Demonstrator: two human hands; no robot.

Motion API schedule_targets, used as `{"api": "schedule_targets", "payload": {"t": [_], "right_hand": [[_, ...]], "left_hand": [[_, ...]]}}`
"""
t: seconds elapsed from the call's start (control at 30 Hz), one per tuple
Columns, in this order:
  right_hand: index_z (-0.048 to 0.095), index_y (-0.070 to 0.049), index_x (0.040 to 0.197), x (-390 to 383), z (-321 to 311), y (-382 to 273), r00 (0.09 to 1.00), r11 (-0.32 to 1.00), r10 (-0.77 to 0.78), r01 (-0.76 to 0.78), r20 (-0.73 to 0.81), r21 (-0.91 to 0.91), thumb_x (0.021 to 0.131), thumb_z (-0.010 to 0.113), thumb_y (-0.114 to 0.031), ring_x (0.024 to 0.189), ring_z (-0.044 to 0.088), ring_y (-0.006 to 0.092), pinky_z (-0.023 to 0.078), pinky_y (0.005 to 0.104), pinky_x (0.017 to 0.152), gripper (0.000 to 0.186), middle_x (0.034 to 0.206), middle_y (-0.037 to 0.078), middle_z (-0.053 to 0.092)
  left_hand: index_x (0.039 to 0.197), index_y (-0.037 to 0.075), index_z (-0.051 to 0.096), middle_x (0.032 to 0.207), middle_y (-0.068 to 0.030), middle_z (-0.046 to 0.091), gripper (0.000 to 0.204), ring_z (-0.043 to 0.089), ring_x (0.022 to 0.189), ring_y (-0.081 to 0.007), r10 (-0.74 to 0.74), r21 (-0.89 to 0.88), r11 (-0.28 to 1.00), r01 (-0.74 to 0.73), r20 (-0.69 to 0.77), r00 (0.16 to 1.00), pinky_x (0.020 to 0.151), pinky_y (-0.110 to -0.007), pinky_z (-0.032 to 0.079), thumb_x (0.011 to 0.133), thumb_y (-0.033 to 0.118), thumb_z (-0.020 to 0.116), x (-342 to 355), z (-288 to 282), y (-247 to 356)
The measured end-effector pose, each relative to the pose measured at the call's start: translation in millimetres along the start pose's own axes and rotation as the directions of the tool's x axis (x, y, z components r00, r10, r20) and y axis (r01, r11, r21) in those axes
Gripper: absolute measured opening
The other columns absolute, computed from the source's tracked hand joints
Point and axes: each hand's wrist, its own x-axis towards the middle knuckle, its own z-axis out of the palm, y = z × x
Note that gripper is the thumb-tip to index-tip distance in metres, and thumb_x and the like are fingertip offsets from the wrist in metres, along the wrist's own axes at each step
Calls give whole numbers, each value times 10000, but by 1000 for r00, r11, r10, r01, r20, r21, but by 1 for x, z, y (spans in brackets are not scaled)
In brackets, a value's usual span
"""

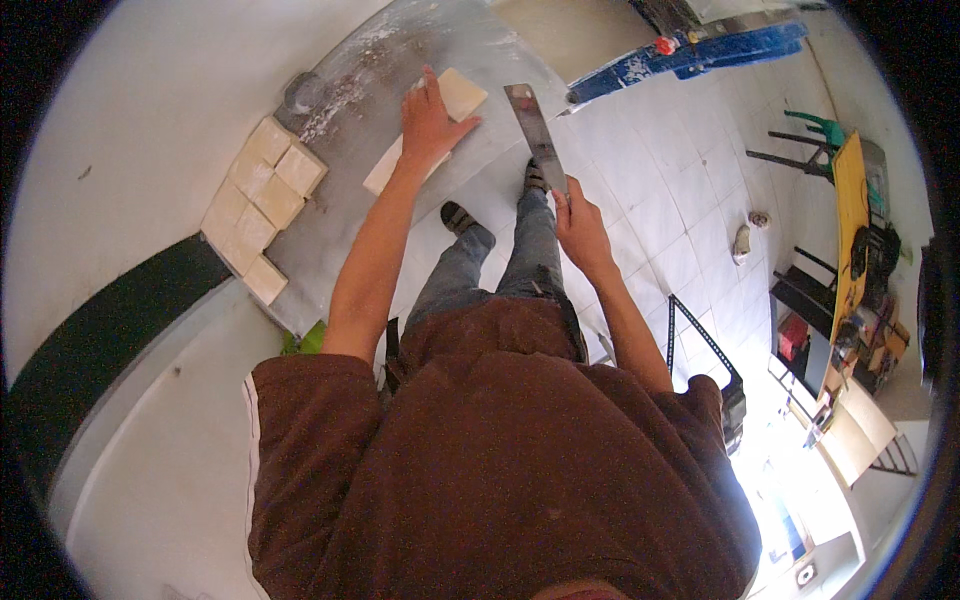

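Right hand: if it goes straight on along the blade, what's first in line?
Probably the gray tabletop: the metal blade in the right hand already overlaps its edge in the picture. Depth is unclear, so it might pass above without touching.

The place looks like a small bakery workroom: pale, dough-like slabs (262, 190) sit on a grey table (335, 200) smeared with white powder (328, 108), beside a long blade (535, 130) and white floor tiles (640, 200).

Pale flat strip (462, 95) aslant on grey table (345, 195), long metal blade (538, 135) to the right
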Motion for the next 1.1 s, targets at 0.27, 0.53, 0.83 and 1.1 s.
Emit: {"api": "schedule_targets", "payload": {"t": [0.27, 0.53, 0.83, 1.1], "right_hand": [[491, -49, 1383, 3, 44, -26, 965, 971, -236, 237, 113, 4, 1071, 536, -252, 885, 666, 530, 523, 592, 763, 374, 924, 322, 688], [494, -31, 1352, 7, 77, -48, 928, 956, -275, 292, 251, -29, 1073, 531, -234, 883, 665, 527, 514, 596, 738, 347, 915, 324, 682], [461, -12, 1343, 5, 117, -79, 919, 938, -345, 345, 192, 35, 1078, 505, -202, 938, 642, 544, 495, 622, 773, 329, 964, 348, 668], [460, 6, 1344, 3, 124, -91, 932, 954, -298, 297, 209, 34, 1084, 482, -210, 958, 638, 558, 489, 635, 801, 339, 990, 355, 673]], "left_hand": [[1636, 16, 131, 1650, -281, 214, 1322, 162, 1530, -502, -297, 160, 946, 283, 73, 952, 1246, -619, 162, 680, 469, 925, -136, -38, -27], [1592, -66, 205, 1597, -313, 309, 1071, 286, 1479, -494, -107, -22, 994, 105, -122, 987, 1235, -541, 254, 831, 331, 846, -160, -23, -68], [1544, -68, 359, 1572, -293, 379, 836, 311, 1481, -480, -106, 95, 987, 126, -197, 975, 1233, -586, 235, 912, 315, 751, -159, -29, -56], [1556, -29, 378, 1641, -230, 352, 569, 302, 1530, -422, -112, 126, 982, 138, -195, 974, 1236, -646, 175, 1050, 186, 524, -149, -9, -41]]}}
